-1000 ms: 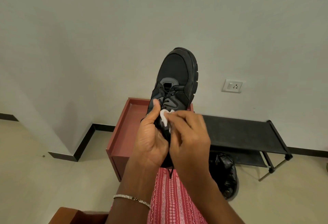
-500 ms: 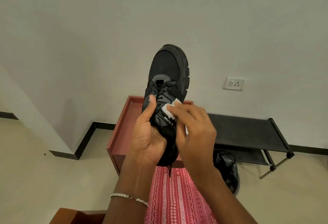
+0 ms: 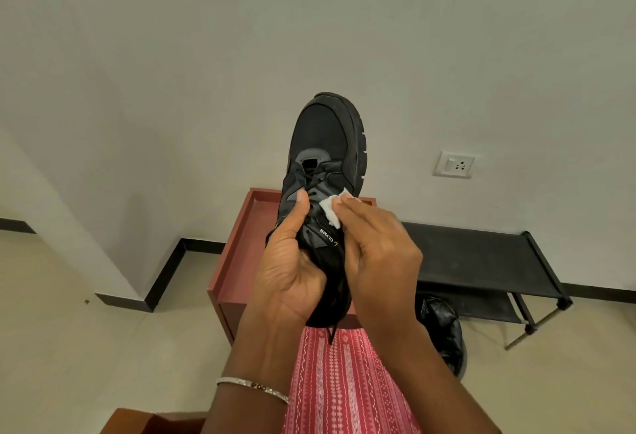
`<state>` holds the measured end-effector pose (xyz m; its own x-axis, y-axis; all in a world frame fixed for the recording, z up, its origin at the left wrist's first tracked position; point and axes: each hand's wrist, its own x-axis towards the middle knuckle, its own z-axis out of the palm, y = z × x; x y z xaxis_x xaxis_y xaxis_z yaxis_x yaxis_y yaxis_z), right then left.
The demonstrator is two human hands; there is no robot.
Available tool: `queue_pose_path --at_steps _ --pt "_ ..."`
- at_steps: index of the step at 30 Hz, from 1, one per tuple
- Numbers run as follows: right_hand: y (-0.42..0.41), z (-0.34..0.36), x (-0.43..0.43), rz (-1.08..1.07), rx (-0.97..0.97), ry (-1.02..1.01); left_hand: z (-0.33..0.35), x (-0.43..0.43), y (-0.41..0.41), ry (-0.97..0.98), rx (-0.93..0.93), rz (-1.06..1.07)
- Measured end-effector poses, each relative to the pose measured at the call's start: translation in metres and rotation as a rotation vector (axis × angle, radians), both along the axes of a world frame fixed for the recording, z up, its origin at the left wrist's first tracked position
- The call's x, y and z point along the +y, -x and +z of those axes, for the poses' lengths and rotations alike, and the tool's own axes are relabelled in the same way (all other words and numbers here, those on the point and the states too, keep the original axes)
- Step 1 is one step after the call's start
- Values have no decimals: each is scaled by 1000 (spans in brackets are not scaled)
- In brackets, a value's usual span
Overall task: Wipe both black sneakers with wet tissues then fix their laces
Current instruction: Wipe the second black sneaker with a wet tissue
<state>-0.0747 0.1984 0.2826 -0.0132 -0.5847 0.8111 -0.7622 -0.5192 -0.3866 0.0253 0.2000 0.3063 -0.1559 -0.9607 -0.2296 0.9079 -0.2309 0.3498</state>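
One black sneaker point(image 3: 323, 165) is up in front of me, toe pointing away toward the wall, its laces point(image 3: 309, 179) loosely crossed over the tongue. My left hand point(image 3: 292, 268) cups it from the heel end, fingers wrapped under the sole side and the thumb laid along the lacing edge, so that grip is closed round the shoe. My right hand point(image 3: 375, 251) pinches a small white wet tissue point(image 3: 335, 208) with its fingertips and presses it against the right side of the upper, just beside the laces; that grip is narrow, holding the tissue. A lace end hangs below the heel over my pink patterned garment point(image 3: 340, 382). Behind the shoe stands a red-brown cabinet point(image 3: 237, 254), and to its right a low black shoe rack point(image 3: 481, 254) against the wall. A black plastic bag point(image 3: 444, 334) lies on the floor beneath the rack. A silver bracelet point(image 3: 254, 387) circles my left wrist.
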Motion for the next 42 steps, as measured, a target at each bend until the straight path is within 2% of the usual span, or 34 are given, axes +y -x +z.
queue_pose_path --at_steps 8,15,24,31,36,38,42 --pt "-1 -22 53 41 73 -85 -10 -13 -12 -41 37 16" --pt "0 4 4 10 20 -34 -6 -2 -3 10 86 -46" --pt "-14 -27 42 121 146 -10 -9 -12 -13 -38 96 -126" --pt "1 -10 -14 -20 108 37 -8 3 2 -30 101 -130" --pt "-6 -29 24 129 138 44 -11 -9 -7 -64 -13 -101" --pt "-3 -36 29 171 179 59 -14 -11 -10 -79 6 -138" --pt "11 -23 -6 69 220 115 -10 1 -2 -67 51 -181"
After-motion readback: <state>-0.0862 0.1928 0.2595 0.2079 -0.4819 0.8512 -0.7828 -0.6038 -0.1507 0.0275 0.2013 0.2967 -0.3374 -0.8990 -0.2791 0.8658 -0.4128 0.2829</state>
